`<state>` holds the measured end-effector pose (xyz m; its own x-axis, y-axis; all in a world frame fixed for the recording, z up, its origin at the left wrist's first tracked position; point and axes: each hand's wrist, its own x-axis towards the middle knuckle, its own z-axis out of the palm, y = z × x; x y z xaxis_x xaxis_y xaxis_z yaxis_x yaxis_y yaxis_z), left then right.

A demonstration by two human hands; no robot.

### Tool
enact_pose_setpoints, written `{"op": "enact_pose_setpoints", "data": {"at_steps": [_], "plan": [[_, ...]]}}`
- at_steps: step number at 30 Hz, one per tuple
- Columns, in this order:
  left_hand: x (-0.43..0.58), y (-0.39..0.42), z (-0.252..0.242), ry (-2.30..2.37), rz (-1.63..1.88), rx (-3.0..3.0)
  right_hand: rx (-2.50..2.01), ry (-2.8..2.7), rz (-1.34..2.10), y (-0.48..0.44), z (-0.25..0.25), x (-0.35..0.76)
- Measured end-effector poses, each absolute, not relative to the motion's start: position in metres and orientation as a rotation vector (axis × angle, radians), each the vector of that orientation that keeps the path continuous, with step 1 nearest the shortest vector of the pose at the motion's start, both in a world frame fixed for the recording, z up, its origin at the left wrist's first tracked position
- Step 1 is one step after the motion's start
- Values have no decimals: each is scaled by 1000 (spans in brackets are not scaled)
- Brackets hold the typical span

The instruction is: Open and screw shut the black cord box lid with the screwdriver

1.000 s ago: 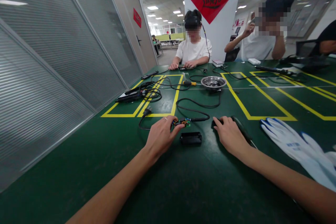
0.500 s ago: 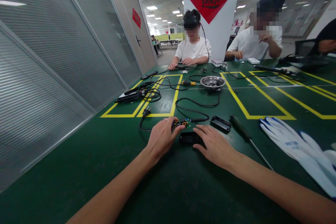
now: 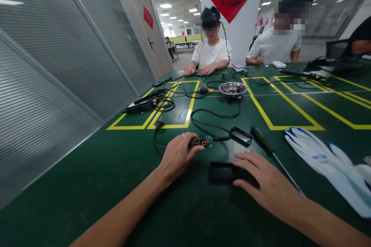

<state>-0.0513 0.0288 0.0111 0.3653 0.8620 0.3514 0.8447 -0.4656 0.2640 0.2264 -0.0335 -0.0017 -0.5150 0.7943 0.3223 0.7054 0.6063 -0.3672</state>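
Observation:
My left hand (image 3: 179,156) pinches a small circuit board (image 3: 205,142) with copper coils, thumb on the near side and fingers over its left part. A black cord (image 3: 222,138) runs out of the board's right end, and a plug (image 3: 159,123) on a second cord lies to the left. My right hand (image 3: 266,177) grips the right end of an open black plastic case half (image 3: 222,173), nearer to me than the board. Another black case half (image 3: 241,136) lies apart, beyond my right fingers. Beside it is a screwdriver (image 3: 262,140) with a dark green handle.
White work gloves (image 3: 321,162) lie at the right. Farther back are a metal bowl (image 3: 245,88) with small dark parts, a yellow-handled screwdriver (image 3: 204,90) and a cable bundle (image 3: 150,102). Two people in white shirts (image 3: 213,54) sit across the green table (image 3: 179,216), which has yellow tape outlines.
My right hand has moved right and towards me, with the black case half. The left hand and circuit board stay nearly in place. The person at back right has lowered a raised hand.

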Motion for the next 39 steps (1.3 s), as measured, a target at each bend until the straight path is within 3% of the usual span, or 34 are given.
{"op": "enact_pose_setpoints", "data": {"at_steps": [6,18,39], "plan": [[-30,5,10,1249,662,2622,-978,-2281,-20,-29,3,235],[-21,-1,7,1001,376,2608,-1047,-2423,-37,-26,-11,240],[-12,-4,7,911,277,2747,-1245,-2610,98,-21,-20,232]]}}
